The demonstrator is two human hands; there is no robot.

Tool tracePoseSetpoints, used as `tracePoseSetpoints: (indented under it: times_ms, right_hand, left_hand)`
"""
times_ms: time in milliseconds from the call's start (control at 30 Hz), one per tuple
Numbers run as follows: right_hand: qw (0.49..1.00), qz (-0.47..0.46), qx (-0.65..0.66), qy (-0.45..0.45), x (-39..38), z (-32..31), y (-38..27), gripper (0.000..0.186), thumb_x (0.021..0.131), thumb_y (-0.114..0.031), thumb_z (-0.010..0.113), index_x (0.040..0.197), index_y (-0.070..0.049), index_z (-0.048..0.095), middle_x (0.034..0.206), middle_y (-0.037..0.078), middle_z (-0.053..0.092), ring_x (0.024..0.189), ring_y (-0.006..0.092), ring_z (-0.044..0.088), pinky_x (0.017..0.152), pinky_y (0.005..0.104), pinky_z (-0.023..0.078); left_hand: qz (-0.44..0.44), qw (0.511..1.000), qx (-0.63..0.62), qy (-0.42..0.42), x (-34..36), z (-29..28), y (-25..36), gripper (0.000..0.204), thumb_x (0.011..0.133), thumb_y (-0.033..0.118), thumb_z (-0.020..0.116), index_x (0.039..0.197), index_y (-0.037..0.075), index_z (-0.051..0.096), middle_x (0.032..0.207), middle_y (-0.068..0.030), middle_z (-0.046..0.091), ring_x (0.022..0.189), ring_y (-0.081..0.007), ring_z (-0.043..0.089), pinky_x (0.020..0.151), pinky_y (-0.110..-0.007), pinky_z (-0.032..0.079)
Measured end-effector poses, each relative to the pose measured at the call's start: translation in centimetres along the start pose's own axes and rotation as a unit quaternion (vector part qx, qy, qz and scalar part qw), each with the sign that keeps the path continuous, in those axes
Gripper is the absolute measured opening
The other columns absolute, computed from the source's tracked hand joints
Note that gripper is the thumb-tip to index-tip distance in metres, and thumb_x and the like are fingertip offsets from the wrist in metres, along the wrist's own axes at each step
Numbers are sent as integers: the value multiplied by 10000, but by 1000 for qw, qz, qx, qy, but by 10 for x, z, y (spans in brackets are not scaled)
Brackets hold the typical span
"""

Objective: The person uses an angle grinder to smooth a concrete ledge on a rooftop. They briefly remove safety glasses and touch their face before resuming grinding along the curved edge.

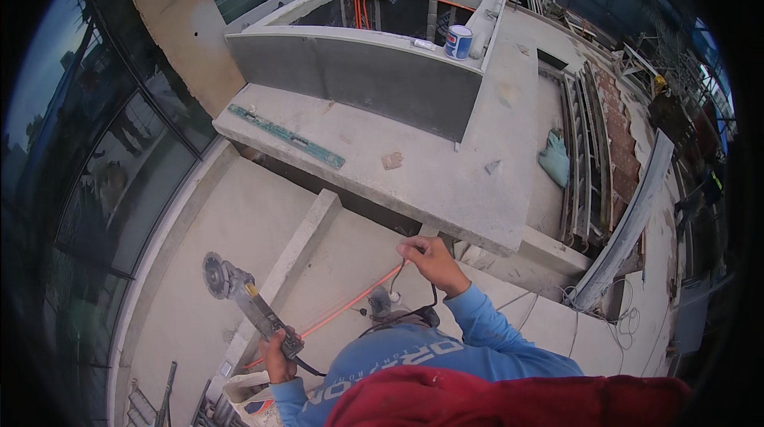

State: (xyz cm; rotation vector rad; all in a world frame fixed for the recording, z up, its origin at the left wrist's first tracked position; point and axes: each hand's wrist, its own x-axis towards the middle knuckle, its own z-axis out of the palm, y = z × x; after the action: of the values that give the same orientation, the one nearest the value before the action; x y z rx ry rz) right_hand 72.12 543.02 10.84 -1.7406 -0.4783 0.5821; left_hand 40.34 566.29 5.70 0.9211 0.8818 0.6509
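"What does the person have on?"

"A blue shirt [390,355], low in the middle of the frame."

"Plain?"

"No, large pale lettering [430,349] crosses the chest, with smaller print just above it in the frame."

"Long sleeves?"

"Yes, the same blue. The right sleeve [487,322], right of centre, is creased and ends at the wrist. Only a short piece of the left sleeve [288,397] shows, at lower left."

"Gloves?"

"The left hand [278,358] and right hand [436,265] are bare."

"And the red?"

"Folded red cloth [509,399] along the bottom edge; which garment, I can't tell."
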Motion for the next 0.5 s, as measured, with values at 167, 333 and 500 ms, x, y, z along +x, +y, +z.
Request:
tracePoseSetpoints:
  times_ms: [167, 333, 500]
  right_hand:
    - [999, -25, -17, -16, 99, 27, 20, 536, 922, -409, 712, 1070, 106, 702, 937, 143, 704, 884, 198, 649, 782, 345, 507]
    - [1000, 12, -14, 16, 159, 28, 27, 520, 916, -397, 723, 1070, 98, 696, 864, 111, 675, 792, 171, 629, 717, 339, 503]
    - [983, 139, 42, 114, 204, 21, 51, 445, 913, -355, 726, 1052, 68, 719, 845, 89, 677, 718, 143, 604, 600, 289, 463]
  left_hand:
    - [-36, 998, 32, -31, 82, 40, 27, 350, 865, 233, 674, 1067, -15, 534, 848, -150, 653, 672, -245, 677, 582, -370, 591]
    - [-56, 995, 75, -39, 142, 56, 57, 335, 863, 174, 669, 1089, -29, 528, 855, -166, 656, 664, -258, 687, 583, -380, 606]
    - [-106, 987, 85, -87, 244, 80, 72, 274, 868, 153, 663, 1047, -23, 553, 842, -168, 662, 673, -269, 694, 596, -399, 610]
